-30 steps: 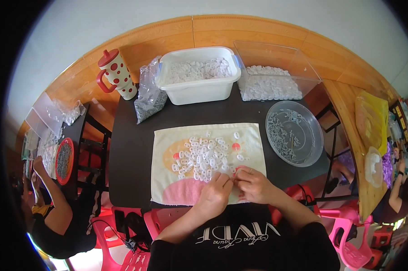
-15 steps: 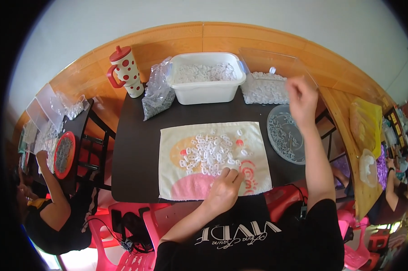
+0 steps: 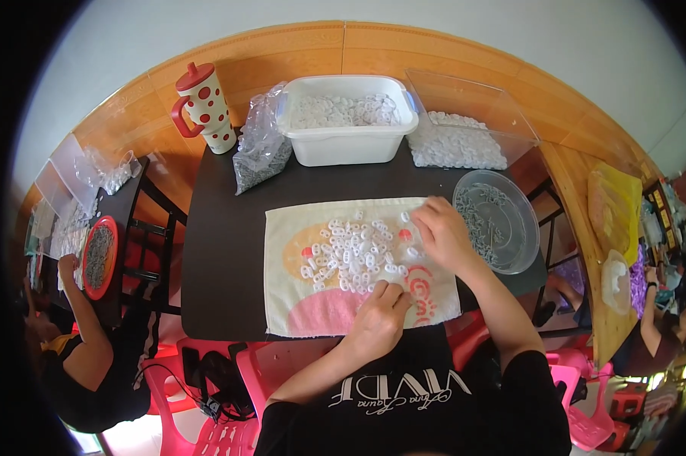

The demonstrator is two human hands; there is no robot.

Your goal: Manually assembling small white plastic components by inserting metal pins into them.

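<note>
Many small white oval plastic rings [image 3: 358,254] lie heaped on a patterned towel [image 3: 286,319] in front of me. Low on the towel, at the near edge of the heap, my left hand [image 3: 381,315] is closed with its fingers curled together; what they hold is hidden. My right hand [image 3: 443,234] is over the towel's right edge, its fingers bunched and pointing left beside a few loose white rings. Whatever is in those fingers is too small to make out. Just right of that hand stands a round clear tub [image 3: 514,251] with small grey pieces in it.
Along the back stand a spotted tumbler [image 3: 210,110], a clear bag of grey pieces [image 3: 263,152], a white bin [image 3: 350,148] of white pieces and a clear box [image 3: 464,144] of white rings. A person [image 3: 84,334] works at a table on the left by a red tray [image 3: 109,281].
My right hand has come down from beside the clear box to the towel's right edge. A white piece seen in the air over that box is gone from there. My left hand stays put.
</note>
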